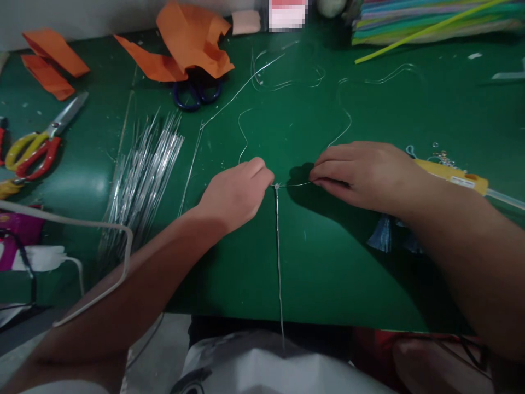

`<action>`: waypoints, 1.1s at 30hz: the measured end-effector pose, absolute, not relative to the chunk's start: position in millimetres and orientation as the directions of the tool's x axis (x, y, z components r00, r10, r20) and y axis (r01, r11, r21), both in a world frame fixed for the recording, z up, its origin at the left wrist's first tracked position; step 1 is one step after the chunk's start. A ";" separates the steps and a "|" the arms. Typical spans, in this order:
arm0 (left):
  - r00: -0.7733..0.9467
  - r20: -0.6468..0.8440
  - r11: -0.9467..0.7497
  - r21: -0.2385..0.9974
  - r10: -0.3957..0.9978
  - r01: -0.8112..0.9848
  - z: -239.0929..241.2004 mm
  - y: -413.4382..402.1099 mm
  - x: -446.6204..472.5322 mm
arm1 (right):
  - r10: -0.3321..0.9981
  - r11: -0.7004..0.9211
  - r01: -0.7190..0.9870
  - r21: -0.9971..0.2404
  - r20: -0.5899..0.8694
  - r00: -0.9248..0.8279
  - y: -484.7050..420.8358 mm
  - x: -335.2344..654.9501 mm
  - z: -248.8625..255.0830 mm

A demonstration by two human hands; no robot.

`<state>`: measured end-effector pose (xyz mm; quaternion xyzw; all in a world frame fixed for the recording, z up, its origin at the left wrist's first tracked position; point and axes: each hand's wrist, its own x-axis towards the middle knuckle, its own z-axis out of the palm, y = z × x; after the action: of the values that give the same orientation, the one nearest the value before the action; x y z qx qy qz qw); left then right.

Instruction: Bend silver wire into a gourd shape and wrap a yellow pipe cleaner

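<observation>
A thin, clear thread [296,185] runs between my two hands, with a small whitish knot or bead [276,186] on it. From that spot a twisted silvery strand [279,246] hangs down across the table toward my body. My left hand [241,191] pinches the thread just left of the knot, its fingers closed. Farther right, my right hand [348,172] is closed in a pinch on the same thread. A loose thread end curls up beyond each hand.
A bundle of silvery strips [143,180] lies left of my left hand. Red-and-yellow scissors [41,142], orange scraps [192,41] and blue-handled scissors [197,96] lie around the back and left. A yellow glue gun [451,174] and blue tassels [382,234] are by my right forearm.
</observation>
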<state>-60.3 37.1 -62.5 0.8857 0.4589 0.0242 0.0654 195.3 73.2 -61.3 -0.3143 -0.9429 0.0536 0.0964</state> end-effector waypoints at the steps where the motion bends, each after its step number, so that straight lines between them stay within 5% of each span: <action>1: 0.579 -0.013 -0.572 0.139 0.815 0.809 -62.5 37.0 -60.4 | 0.606 0.795 0.584 -0.165 0.147 -0.782 73.1 195.3 -61.4; 13: 0.584 0.020 -0.580 0.150 0.812 0.801 -61.2 35.3 -61.0 | 0.597 0.801 0.576 -0.164 0.138 -0.790 71.9 195.4 -60.9; 22: 0.407 0.372 -0.519 0.280 0.834 0.808 -63.4 50.7 -75.6 | 0.807 0.573 0.796 -0.194 0.301 -0.508 75.4 196.1 -52.5; 33: 0.382 0.075 -0.388 0.272 0.921 0.881 -77.8 67.8 -89.0 | 0.875 0.481 0.872 -0.087 0.105 -0.472 76.6 195.5 -61.4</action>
<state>-89.0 67.8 -77.8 0.8260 0.5453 0.1072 0.0940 195.5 76.6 -61.4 -0.5093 -0.8579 0.0107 0.0674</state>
